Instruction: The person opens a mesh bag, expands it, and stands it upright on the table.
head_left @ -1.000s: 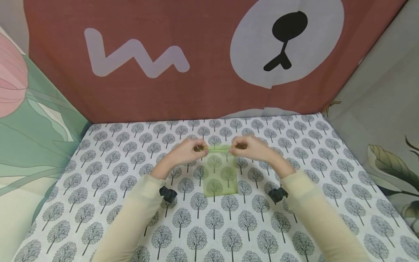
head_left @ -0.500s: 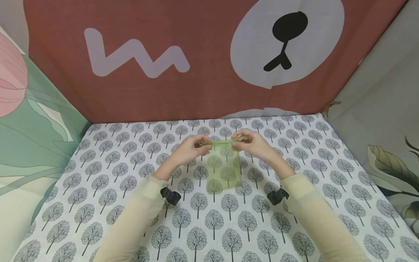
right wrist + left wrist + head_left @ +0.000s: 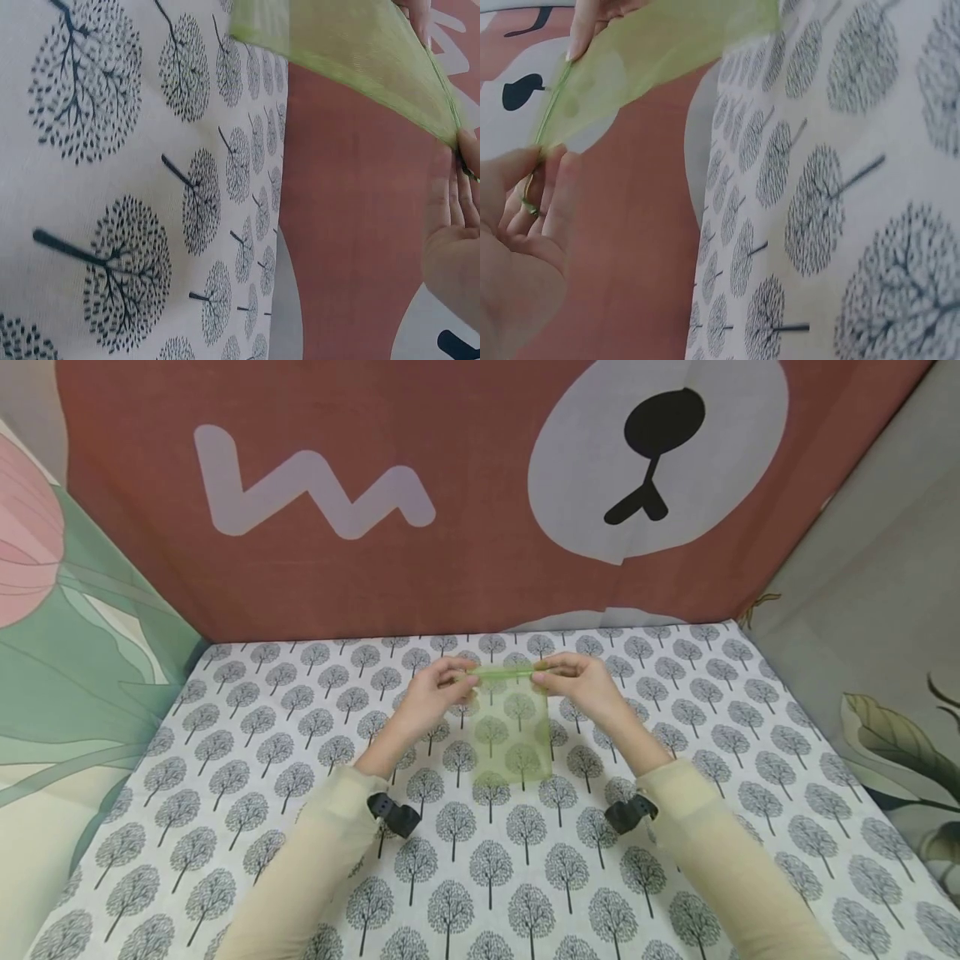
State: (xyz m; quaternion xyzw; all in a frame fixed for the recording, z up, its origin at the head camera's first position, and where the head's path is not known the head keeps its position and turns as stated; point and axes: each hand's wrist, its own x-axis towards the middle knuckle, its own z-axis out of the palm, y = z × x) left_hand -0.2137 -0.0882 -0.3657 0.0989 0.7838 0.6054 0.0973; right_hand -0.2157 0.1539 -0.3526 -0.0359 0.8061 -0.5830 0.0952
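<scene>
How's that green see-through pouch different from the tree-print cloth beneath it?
The green pouch is sheer; the tree-print cloth is white with dark trees. The green pouch is much smaller than the tree-print cloth. The left hand and right hand hold the green pouch up, while the tree-print cloth lies flat. Both look like fabric.

White tree-print cloth (image 3: 480, 839); red backdrop (image 3: 472, 577) behind (pale zigzag (image 3: 306, 464), black-nosed muzzle (image 3: 585, 468)); floral hanging (image 3: 97, 643) at left, leafy hanging (image 3: 862, 610) at right.

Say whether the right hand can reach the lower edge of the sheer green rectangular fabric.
Probably yes: nothing covers the fabric at its lower edge, though the right hand may have to release the top edge it pinches.
</scene>
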